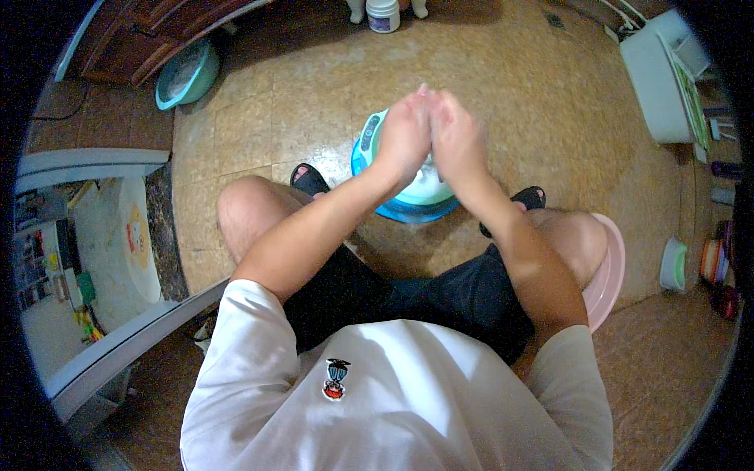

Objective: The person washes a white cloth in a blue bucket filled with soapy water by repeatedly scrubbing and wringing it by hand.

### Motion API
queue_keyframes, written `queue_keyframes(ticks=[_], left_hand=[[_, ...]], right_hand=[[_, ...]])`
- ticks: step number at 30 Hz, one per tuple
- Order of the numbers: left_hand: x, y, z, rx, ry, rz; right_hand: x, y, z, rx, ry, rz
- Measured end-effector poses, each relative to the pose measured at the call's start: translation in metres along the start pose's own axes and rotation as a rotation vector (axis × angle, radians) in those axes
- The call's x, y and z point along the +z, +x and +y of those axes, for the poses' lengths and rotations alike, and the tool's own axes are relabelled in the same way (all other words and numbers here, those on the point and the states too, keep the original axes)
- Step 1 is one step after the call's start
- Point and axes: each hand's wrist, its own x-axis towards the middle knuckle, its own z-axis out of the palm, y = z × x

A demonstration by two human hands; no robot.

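Observation:
My left hand (406, 135) and my right hand (459, 138) are raised side by side in front of me, touching near the fingertips. Both are slightly blurred, and their fingers are curled away from view, so whether anything lies between them is hidden. Below them on the floor stands a small round tub (417, 213), blue outside with a mint-green rim. A grey control panel (370, 132) with buttons is set in its left side. Whitish, foamy-looking contents (423, 185) show between my wrists; my hands and forearms cover much of the tub.
My knees and black sandals (309, 178) flank the tub on the tiled floor (265, 135). A pink basin (612, 265) sits beside my right knee. Further off are a teal basin (197, 82), a white bucket (383, 13), a pale bin (657, 88) and a small white-and-green container (673, 265).

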Motion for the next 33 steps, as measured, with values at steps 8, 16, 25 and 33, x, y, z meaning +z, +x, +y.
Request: queue_keyframes(ticks=[8, 16, 25, 33], left_hand=[[0.000, 0.008, -0.021, 0.277, 0.133, 0.078], [-0.002, -0.003, -0.015, 0.016, 0.008, 0.033], [-0.001, -0.003, -0.015, -0.009, -0.054, 0.035], [0.000, -0.012, -0.027, 0.173, 0.025, 0.068]], right_hand=[[0.003, -0.001, 0.000, 0.021, -0.132, 0.079], [0.004, -0.004, -0.005, 0.053, 0.003, 0.055], [0.007, -0.006, 0.008, 0.060, 0.056, 0.053], [0.004, -0.015, 0.000, 0.199, 0.138, 0.041]])
